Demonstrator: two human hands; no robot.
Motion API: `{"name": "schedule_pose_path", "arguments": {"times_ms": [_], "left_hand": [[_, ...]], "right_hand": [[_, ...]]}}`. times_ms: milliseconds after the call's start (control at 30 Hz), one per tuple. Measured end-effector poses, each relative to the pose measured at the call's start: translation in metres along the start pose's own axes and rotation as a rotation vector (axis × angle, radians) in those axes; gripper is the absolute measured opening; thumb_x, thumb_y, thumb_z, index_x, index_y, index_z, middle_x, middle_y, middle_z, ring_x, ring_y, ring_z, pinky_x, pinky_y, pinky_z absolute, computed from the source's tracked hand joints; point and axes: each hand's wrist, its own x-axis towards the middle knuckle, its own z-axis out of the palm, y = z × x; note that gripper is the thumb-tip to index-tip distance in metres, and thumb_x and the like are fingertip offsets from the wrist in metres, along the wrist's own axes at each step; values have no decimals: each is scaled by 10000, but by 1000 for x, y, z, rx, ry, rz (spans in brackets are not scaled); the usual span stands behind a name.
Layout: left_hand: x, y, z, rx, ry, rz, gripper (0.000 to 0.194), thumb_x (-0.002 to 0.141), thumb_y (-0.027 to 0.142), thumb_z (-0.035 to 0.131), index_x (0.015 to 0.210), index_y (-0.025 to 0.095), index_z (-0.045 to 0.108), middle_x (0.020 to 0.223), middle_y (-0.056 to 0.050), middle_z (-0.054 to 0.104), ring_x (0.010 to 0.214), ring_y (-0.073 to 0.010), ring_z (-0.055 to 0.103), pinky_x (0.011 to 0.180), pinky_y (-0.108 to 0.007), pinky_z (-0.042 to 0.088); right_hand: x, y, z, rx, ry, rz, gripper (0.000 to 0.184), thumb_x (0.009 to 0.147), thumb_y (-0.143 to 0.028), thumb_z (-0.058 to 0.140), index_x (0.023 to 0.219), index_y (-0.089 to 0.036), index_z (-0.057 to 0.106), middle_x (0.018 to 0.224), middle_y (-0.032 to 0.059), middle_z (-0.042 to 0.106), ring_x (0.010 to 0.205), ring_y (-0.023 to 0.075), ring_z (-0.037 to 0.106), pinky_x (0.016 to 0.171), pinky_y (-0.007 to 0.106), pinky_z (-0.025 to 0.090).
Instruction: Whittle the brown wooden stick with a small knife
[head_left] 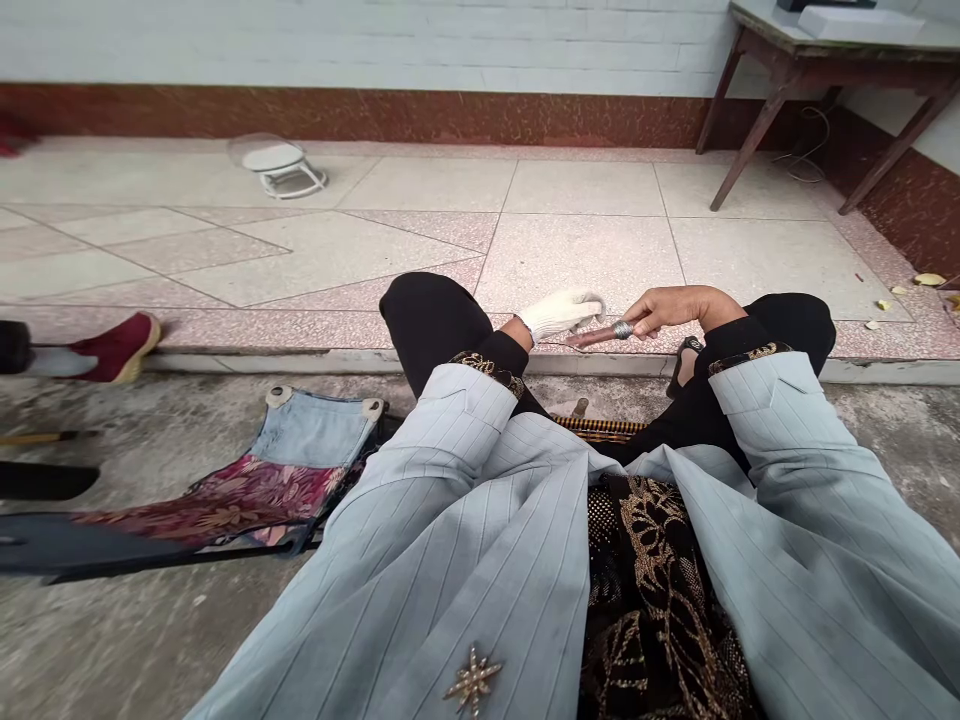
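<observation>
The person wears a pale blue-grey jacket [420,540] with thin, darker pinstripes and broad cuffs [761,395], each marked by a pointed, V-shaped seam. A gold-toned, star-shaped brooch [472,682] with slender rays is fixed to the left front. The jacket opens over a black top [660,600] covered in gold leaf and flower lacework, with a panel of dotted mesh along one edge. Black inner sleeves [504,352] with gold-patterned bands show beyond the cuffs. The left hand [562,313] wears a white knitted glove with a dark-edged wrist; the right hand [670,310] is bare. The trousers [435,310] are plain black, and one dark shoe [684,362] shows.
</observation>
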Motion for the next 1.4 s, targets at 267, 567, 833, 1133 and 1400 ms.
{"name": "schedule_pose_path", "arguments": {"times_ms": [267,567,833,1133,1400], "left_hand": [[-1,-1,7,-124,4,-51,206,919,297,478,853,166,622,616,-16,556,575,-113,456,568,-268,385],[-15,18,15,-211,-34,-7,179,910,207,434,841,193,599,556,3,484,569,-126,483,542,-247,417],[-13,5,22,-147,-201,22,151,883,275,525,865,167,629,564,27,510,501,-81,432,525,-226,384],[0,-7,5,-55,6,34,157,877,245,503,824,153,618,556,33,472,516,-85,403,529,-244,311],[-13,6,20,-173,-88,2,137,902,271,503,834,198,597,566,35,497,568,-86,387,581,-262,350]], "right_hand": [[0,-14,7,17,314,-118,187,881,-334,593,858,-154,638,686,-5,527,651,123,468,639,271,367],[20,-2,11,37,868,87,294,908,-411,580,807,-143,646,667,27,567,574,111,463,571,266,361],[8,9,8,-401,873,497,385,887,-496,598,1026,-164,735,876,132,669,778,235,571,649,336,354],[2,-6,26,-55,77,65,253,808,-449,690,808,-198,724,646,-11,592,598,121,487,613,271,368],[-4,-5,18,321,869,-55,444,872,-609,583,823,-171,638,680,21,571,563,96,442,543,260,359]]}}
